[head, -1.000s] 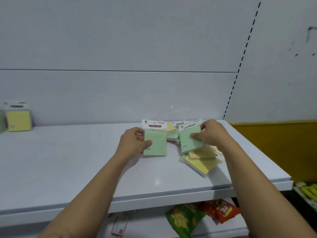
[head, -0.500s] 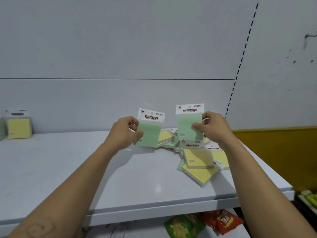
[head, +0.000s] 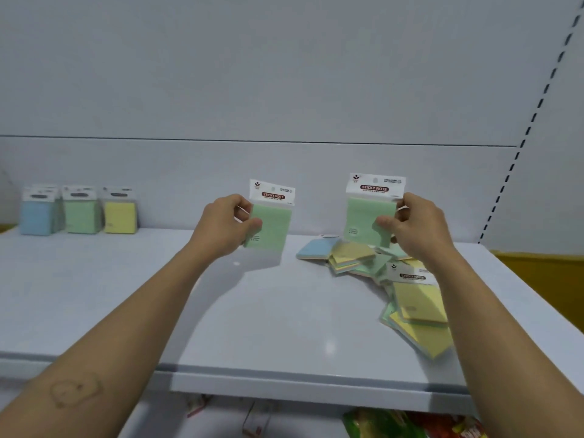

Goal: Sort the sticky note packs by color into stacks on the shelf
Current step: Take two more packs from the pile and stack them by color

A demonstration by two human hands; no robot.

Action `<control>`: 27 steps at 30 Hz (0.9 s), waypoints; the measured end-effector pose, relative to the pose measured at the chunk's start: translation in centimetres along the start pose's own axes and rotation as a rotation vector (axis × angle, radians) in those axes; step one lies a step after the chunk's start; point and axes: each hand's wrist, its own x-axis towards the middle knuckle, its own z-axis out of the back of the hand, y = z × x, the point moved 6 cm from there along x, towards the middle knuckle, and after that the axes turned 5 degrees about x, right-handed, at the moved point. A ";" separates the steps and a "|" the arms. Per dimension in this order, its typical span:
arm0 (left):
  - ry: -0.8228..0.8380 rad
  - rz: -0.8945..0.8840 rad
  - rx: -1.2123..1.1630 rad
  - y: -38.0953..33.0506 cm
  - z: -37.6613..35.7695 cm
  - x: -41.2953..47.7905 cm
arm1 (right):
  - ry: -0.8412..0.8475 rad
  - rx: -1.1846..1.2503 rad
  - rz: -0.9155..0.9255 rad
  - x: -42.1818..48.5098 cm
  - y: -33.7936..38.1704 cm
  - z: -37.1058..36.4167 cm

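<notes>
A person's left hand (head: pixel 226 224) pinches the left green pack (head: pixel 271 222) and the right hand (head: pixel 414 227) pinches the right green pack (head: pixel 366 216), both lifted within the past second from the mixed pile (head: pixel 350 254) and now held upright above the shelf (head: pixel 252 311). Newly in view at far left stand the blue stack (head: pixel 38 213), green stack (head: pixel 80 213) and yellow stack (head: pixel 120 213); the green one looks the likely destination. Headers read "STICKY NOTE" in red; smaller print is illegible
</notes>
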 end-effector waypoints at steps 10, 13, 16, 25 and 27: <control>-0.134 0.054 -0.057 5.0 11.3 -2.2 | 0.121 0.094 0.093 -0.4 8.1 -8.3; -0.175 0.076 -0.047 7.5 15.6 -3.1 | 0.174 0.116 0.123 -1.3 11.1 -11.9; -0.219 0.116 -0.041 10.3 19.7 -4.3 | 0.217 0.125 0.170 -2.4 14.4 -15.5; -0.384 0.183 -0.081 18.1 31.9 -8.6 | 0.310 0.182 0.287 -5.9 24.4 -26.5; -0.419 0.192 -0.079 19.6 34.4 -9.5 | 0.336 0.182 0.315 -6.8 26.6 -28.9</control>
